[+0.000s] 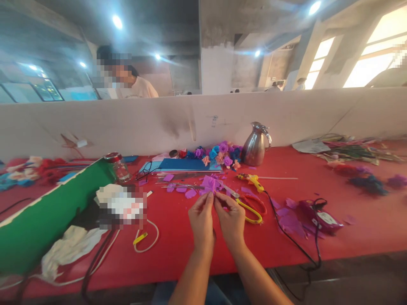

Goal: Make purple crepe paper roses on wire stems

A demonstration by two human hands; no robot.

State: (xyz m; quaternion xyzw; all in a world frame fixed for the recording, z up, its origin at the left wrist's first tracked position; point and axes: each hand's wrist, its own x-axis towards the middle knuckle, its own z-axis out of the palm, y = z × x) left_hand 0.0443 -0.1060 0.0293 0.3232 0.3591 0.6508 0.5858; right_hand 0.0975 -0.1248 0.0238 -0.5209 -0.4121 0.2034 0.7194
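Both my hands meet over the middle of the red table, fingertips close together. Thumb and fingers of my left hand [201, 216] pinch the base of a purple paper flower [210, 184]. My right hand [231, 215] pinches that same base from the other side; the exact grip point is partly hidden by the fingers. Loose purple petals [190, 193] lie just beyond my left hand, among thin wire stems [170, 183]. Close to my right hand are scissors [253, 213] with red and yellow handles. A yellow glue gun [253, 181] lies farther back.
A metal jug [255, 146] stands behind, beside finished paper flowers [222, 154] and blue sheets [187, 164]. Left are a glass jar [119, 168], green partition [57, 216] and white cord [155, 239]. Right are a dark purple packet [324, 217] and black cable [286, 233]. A person [136, 87] is beyond the low wall.
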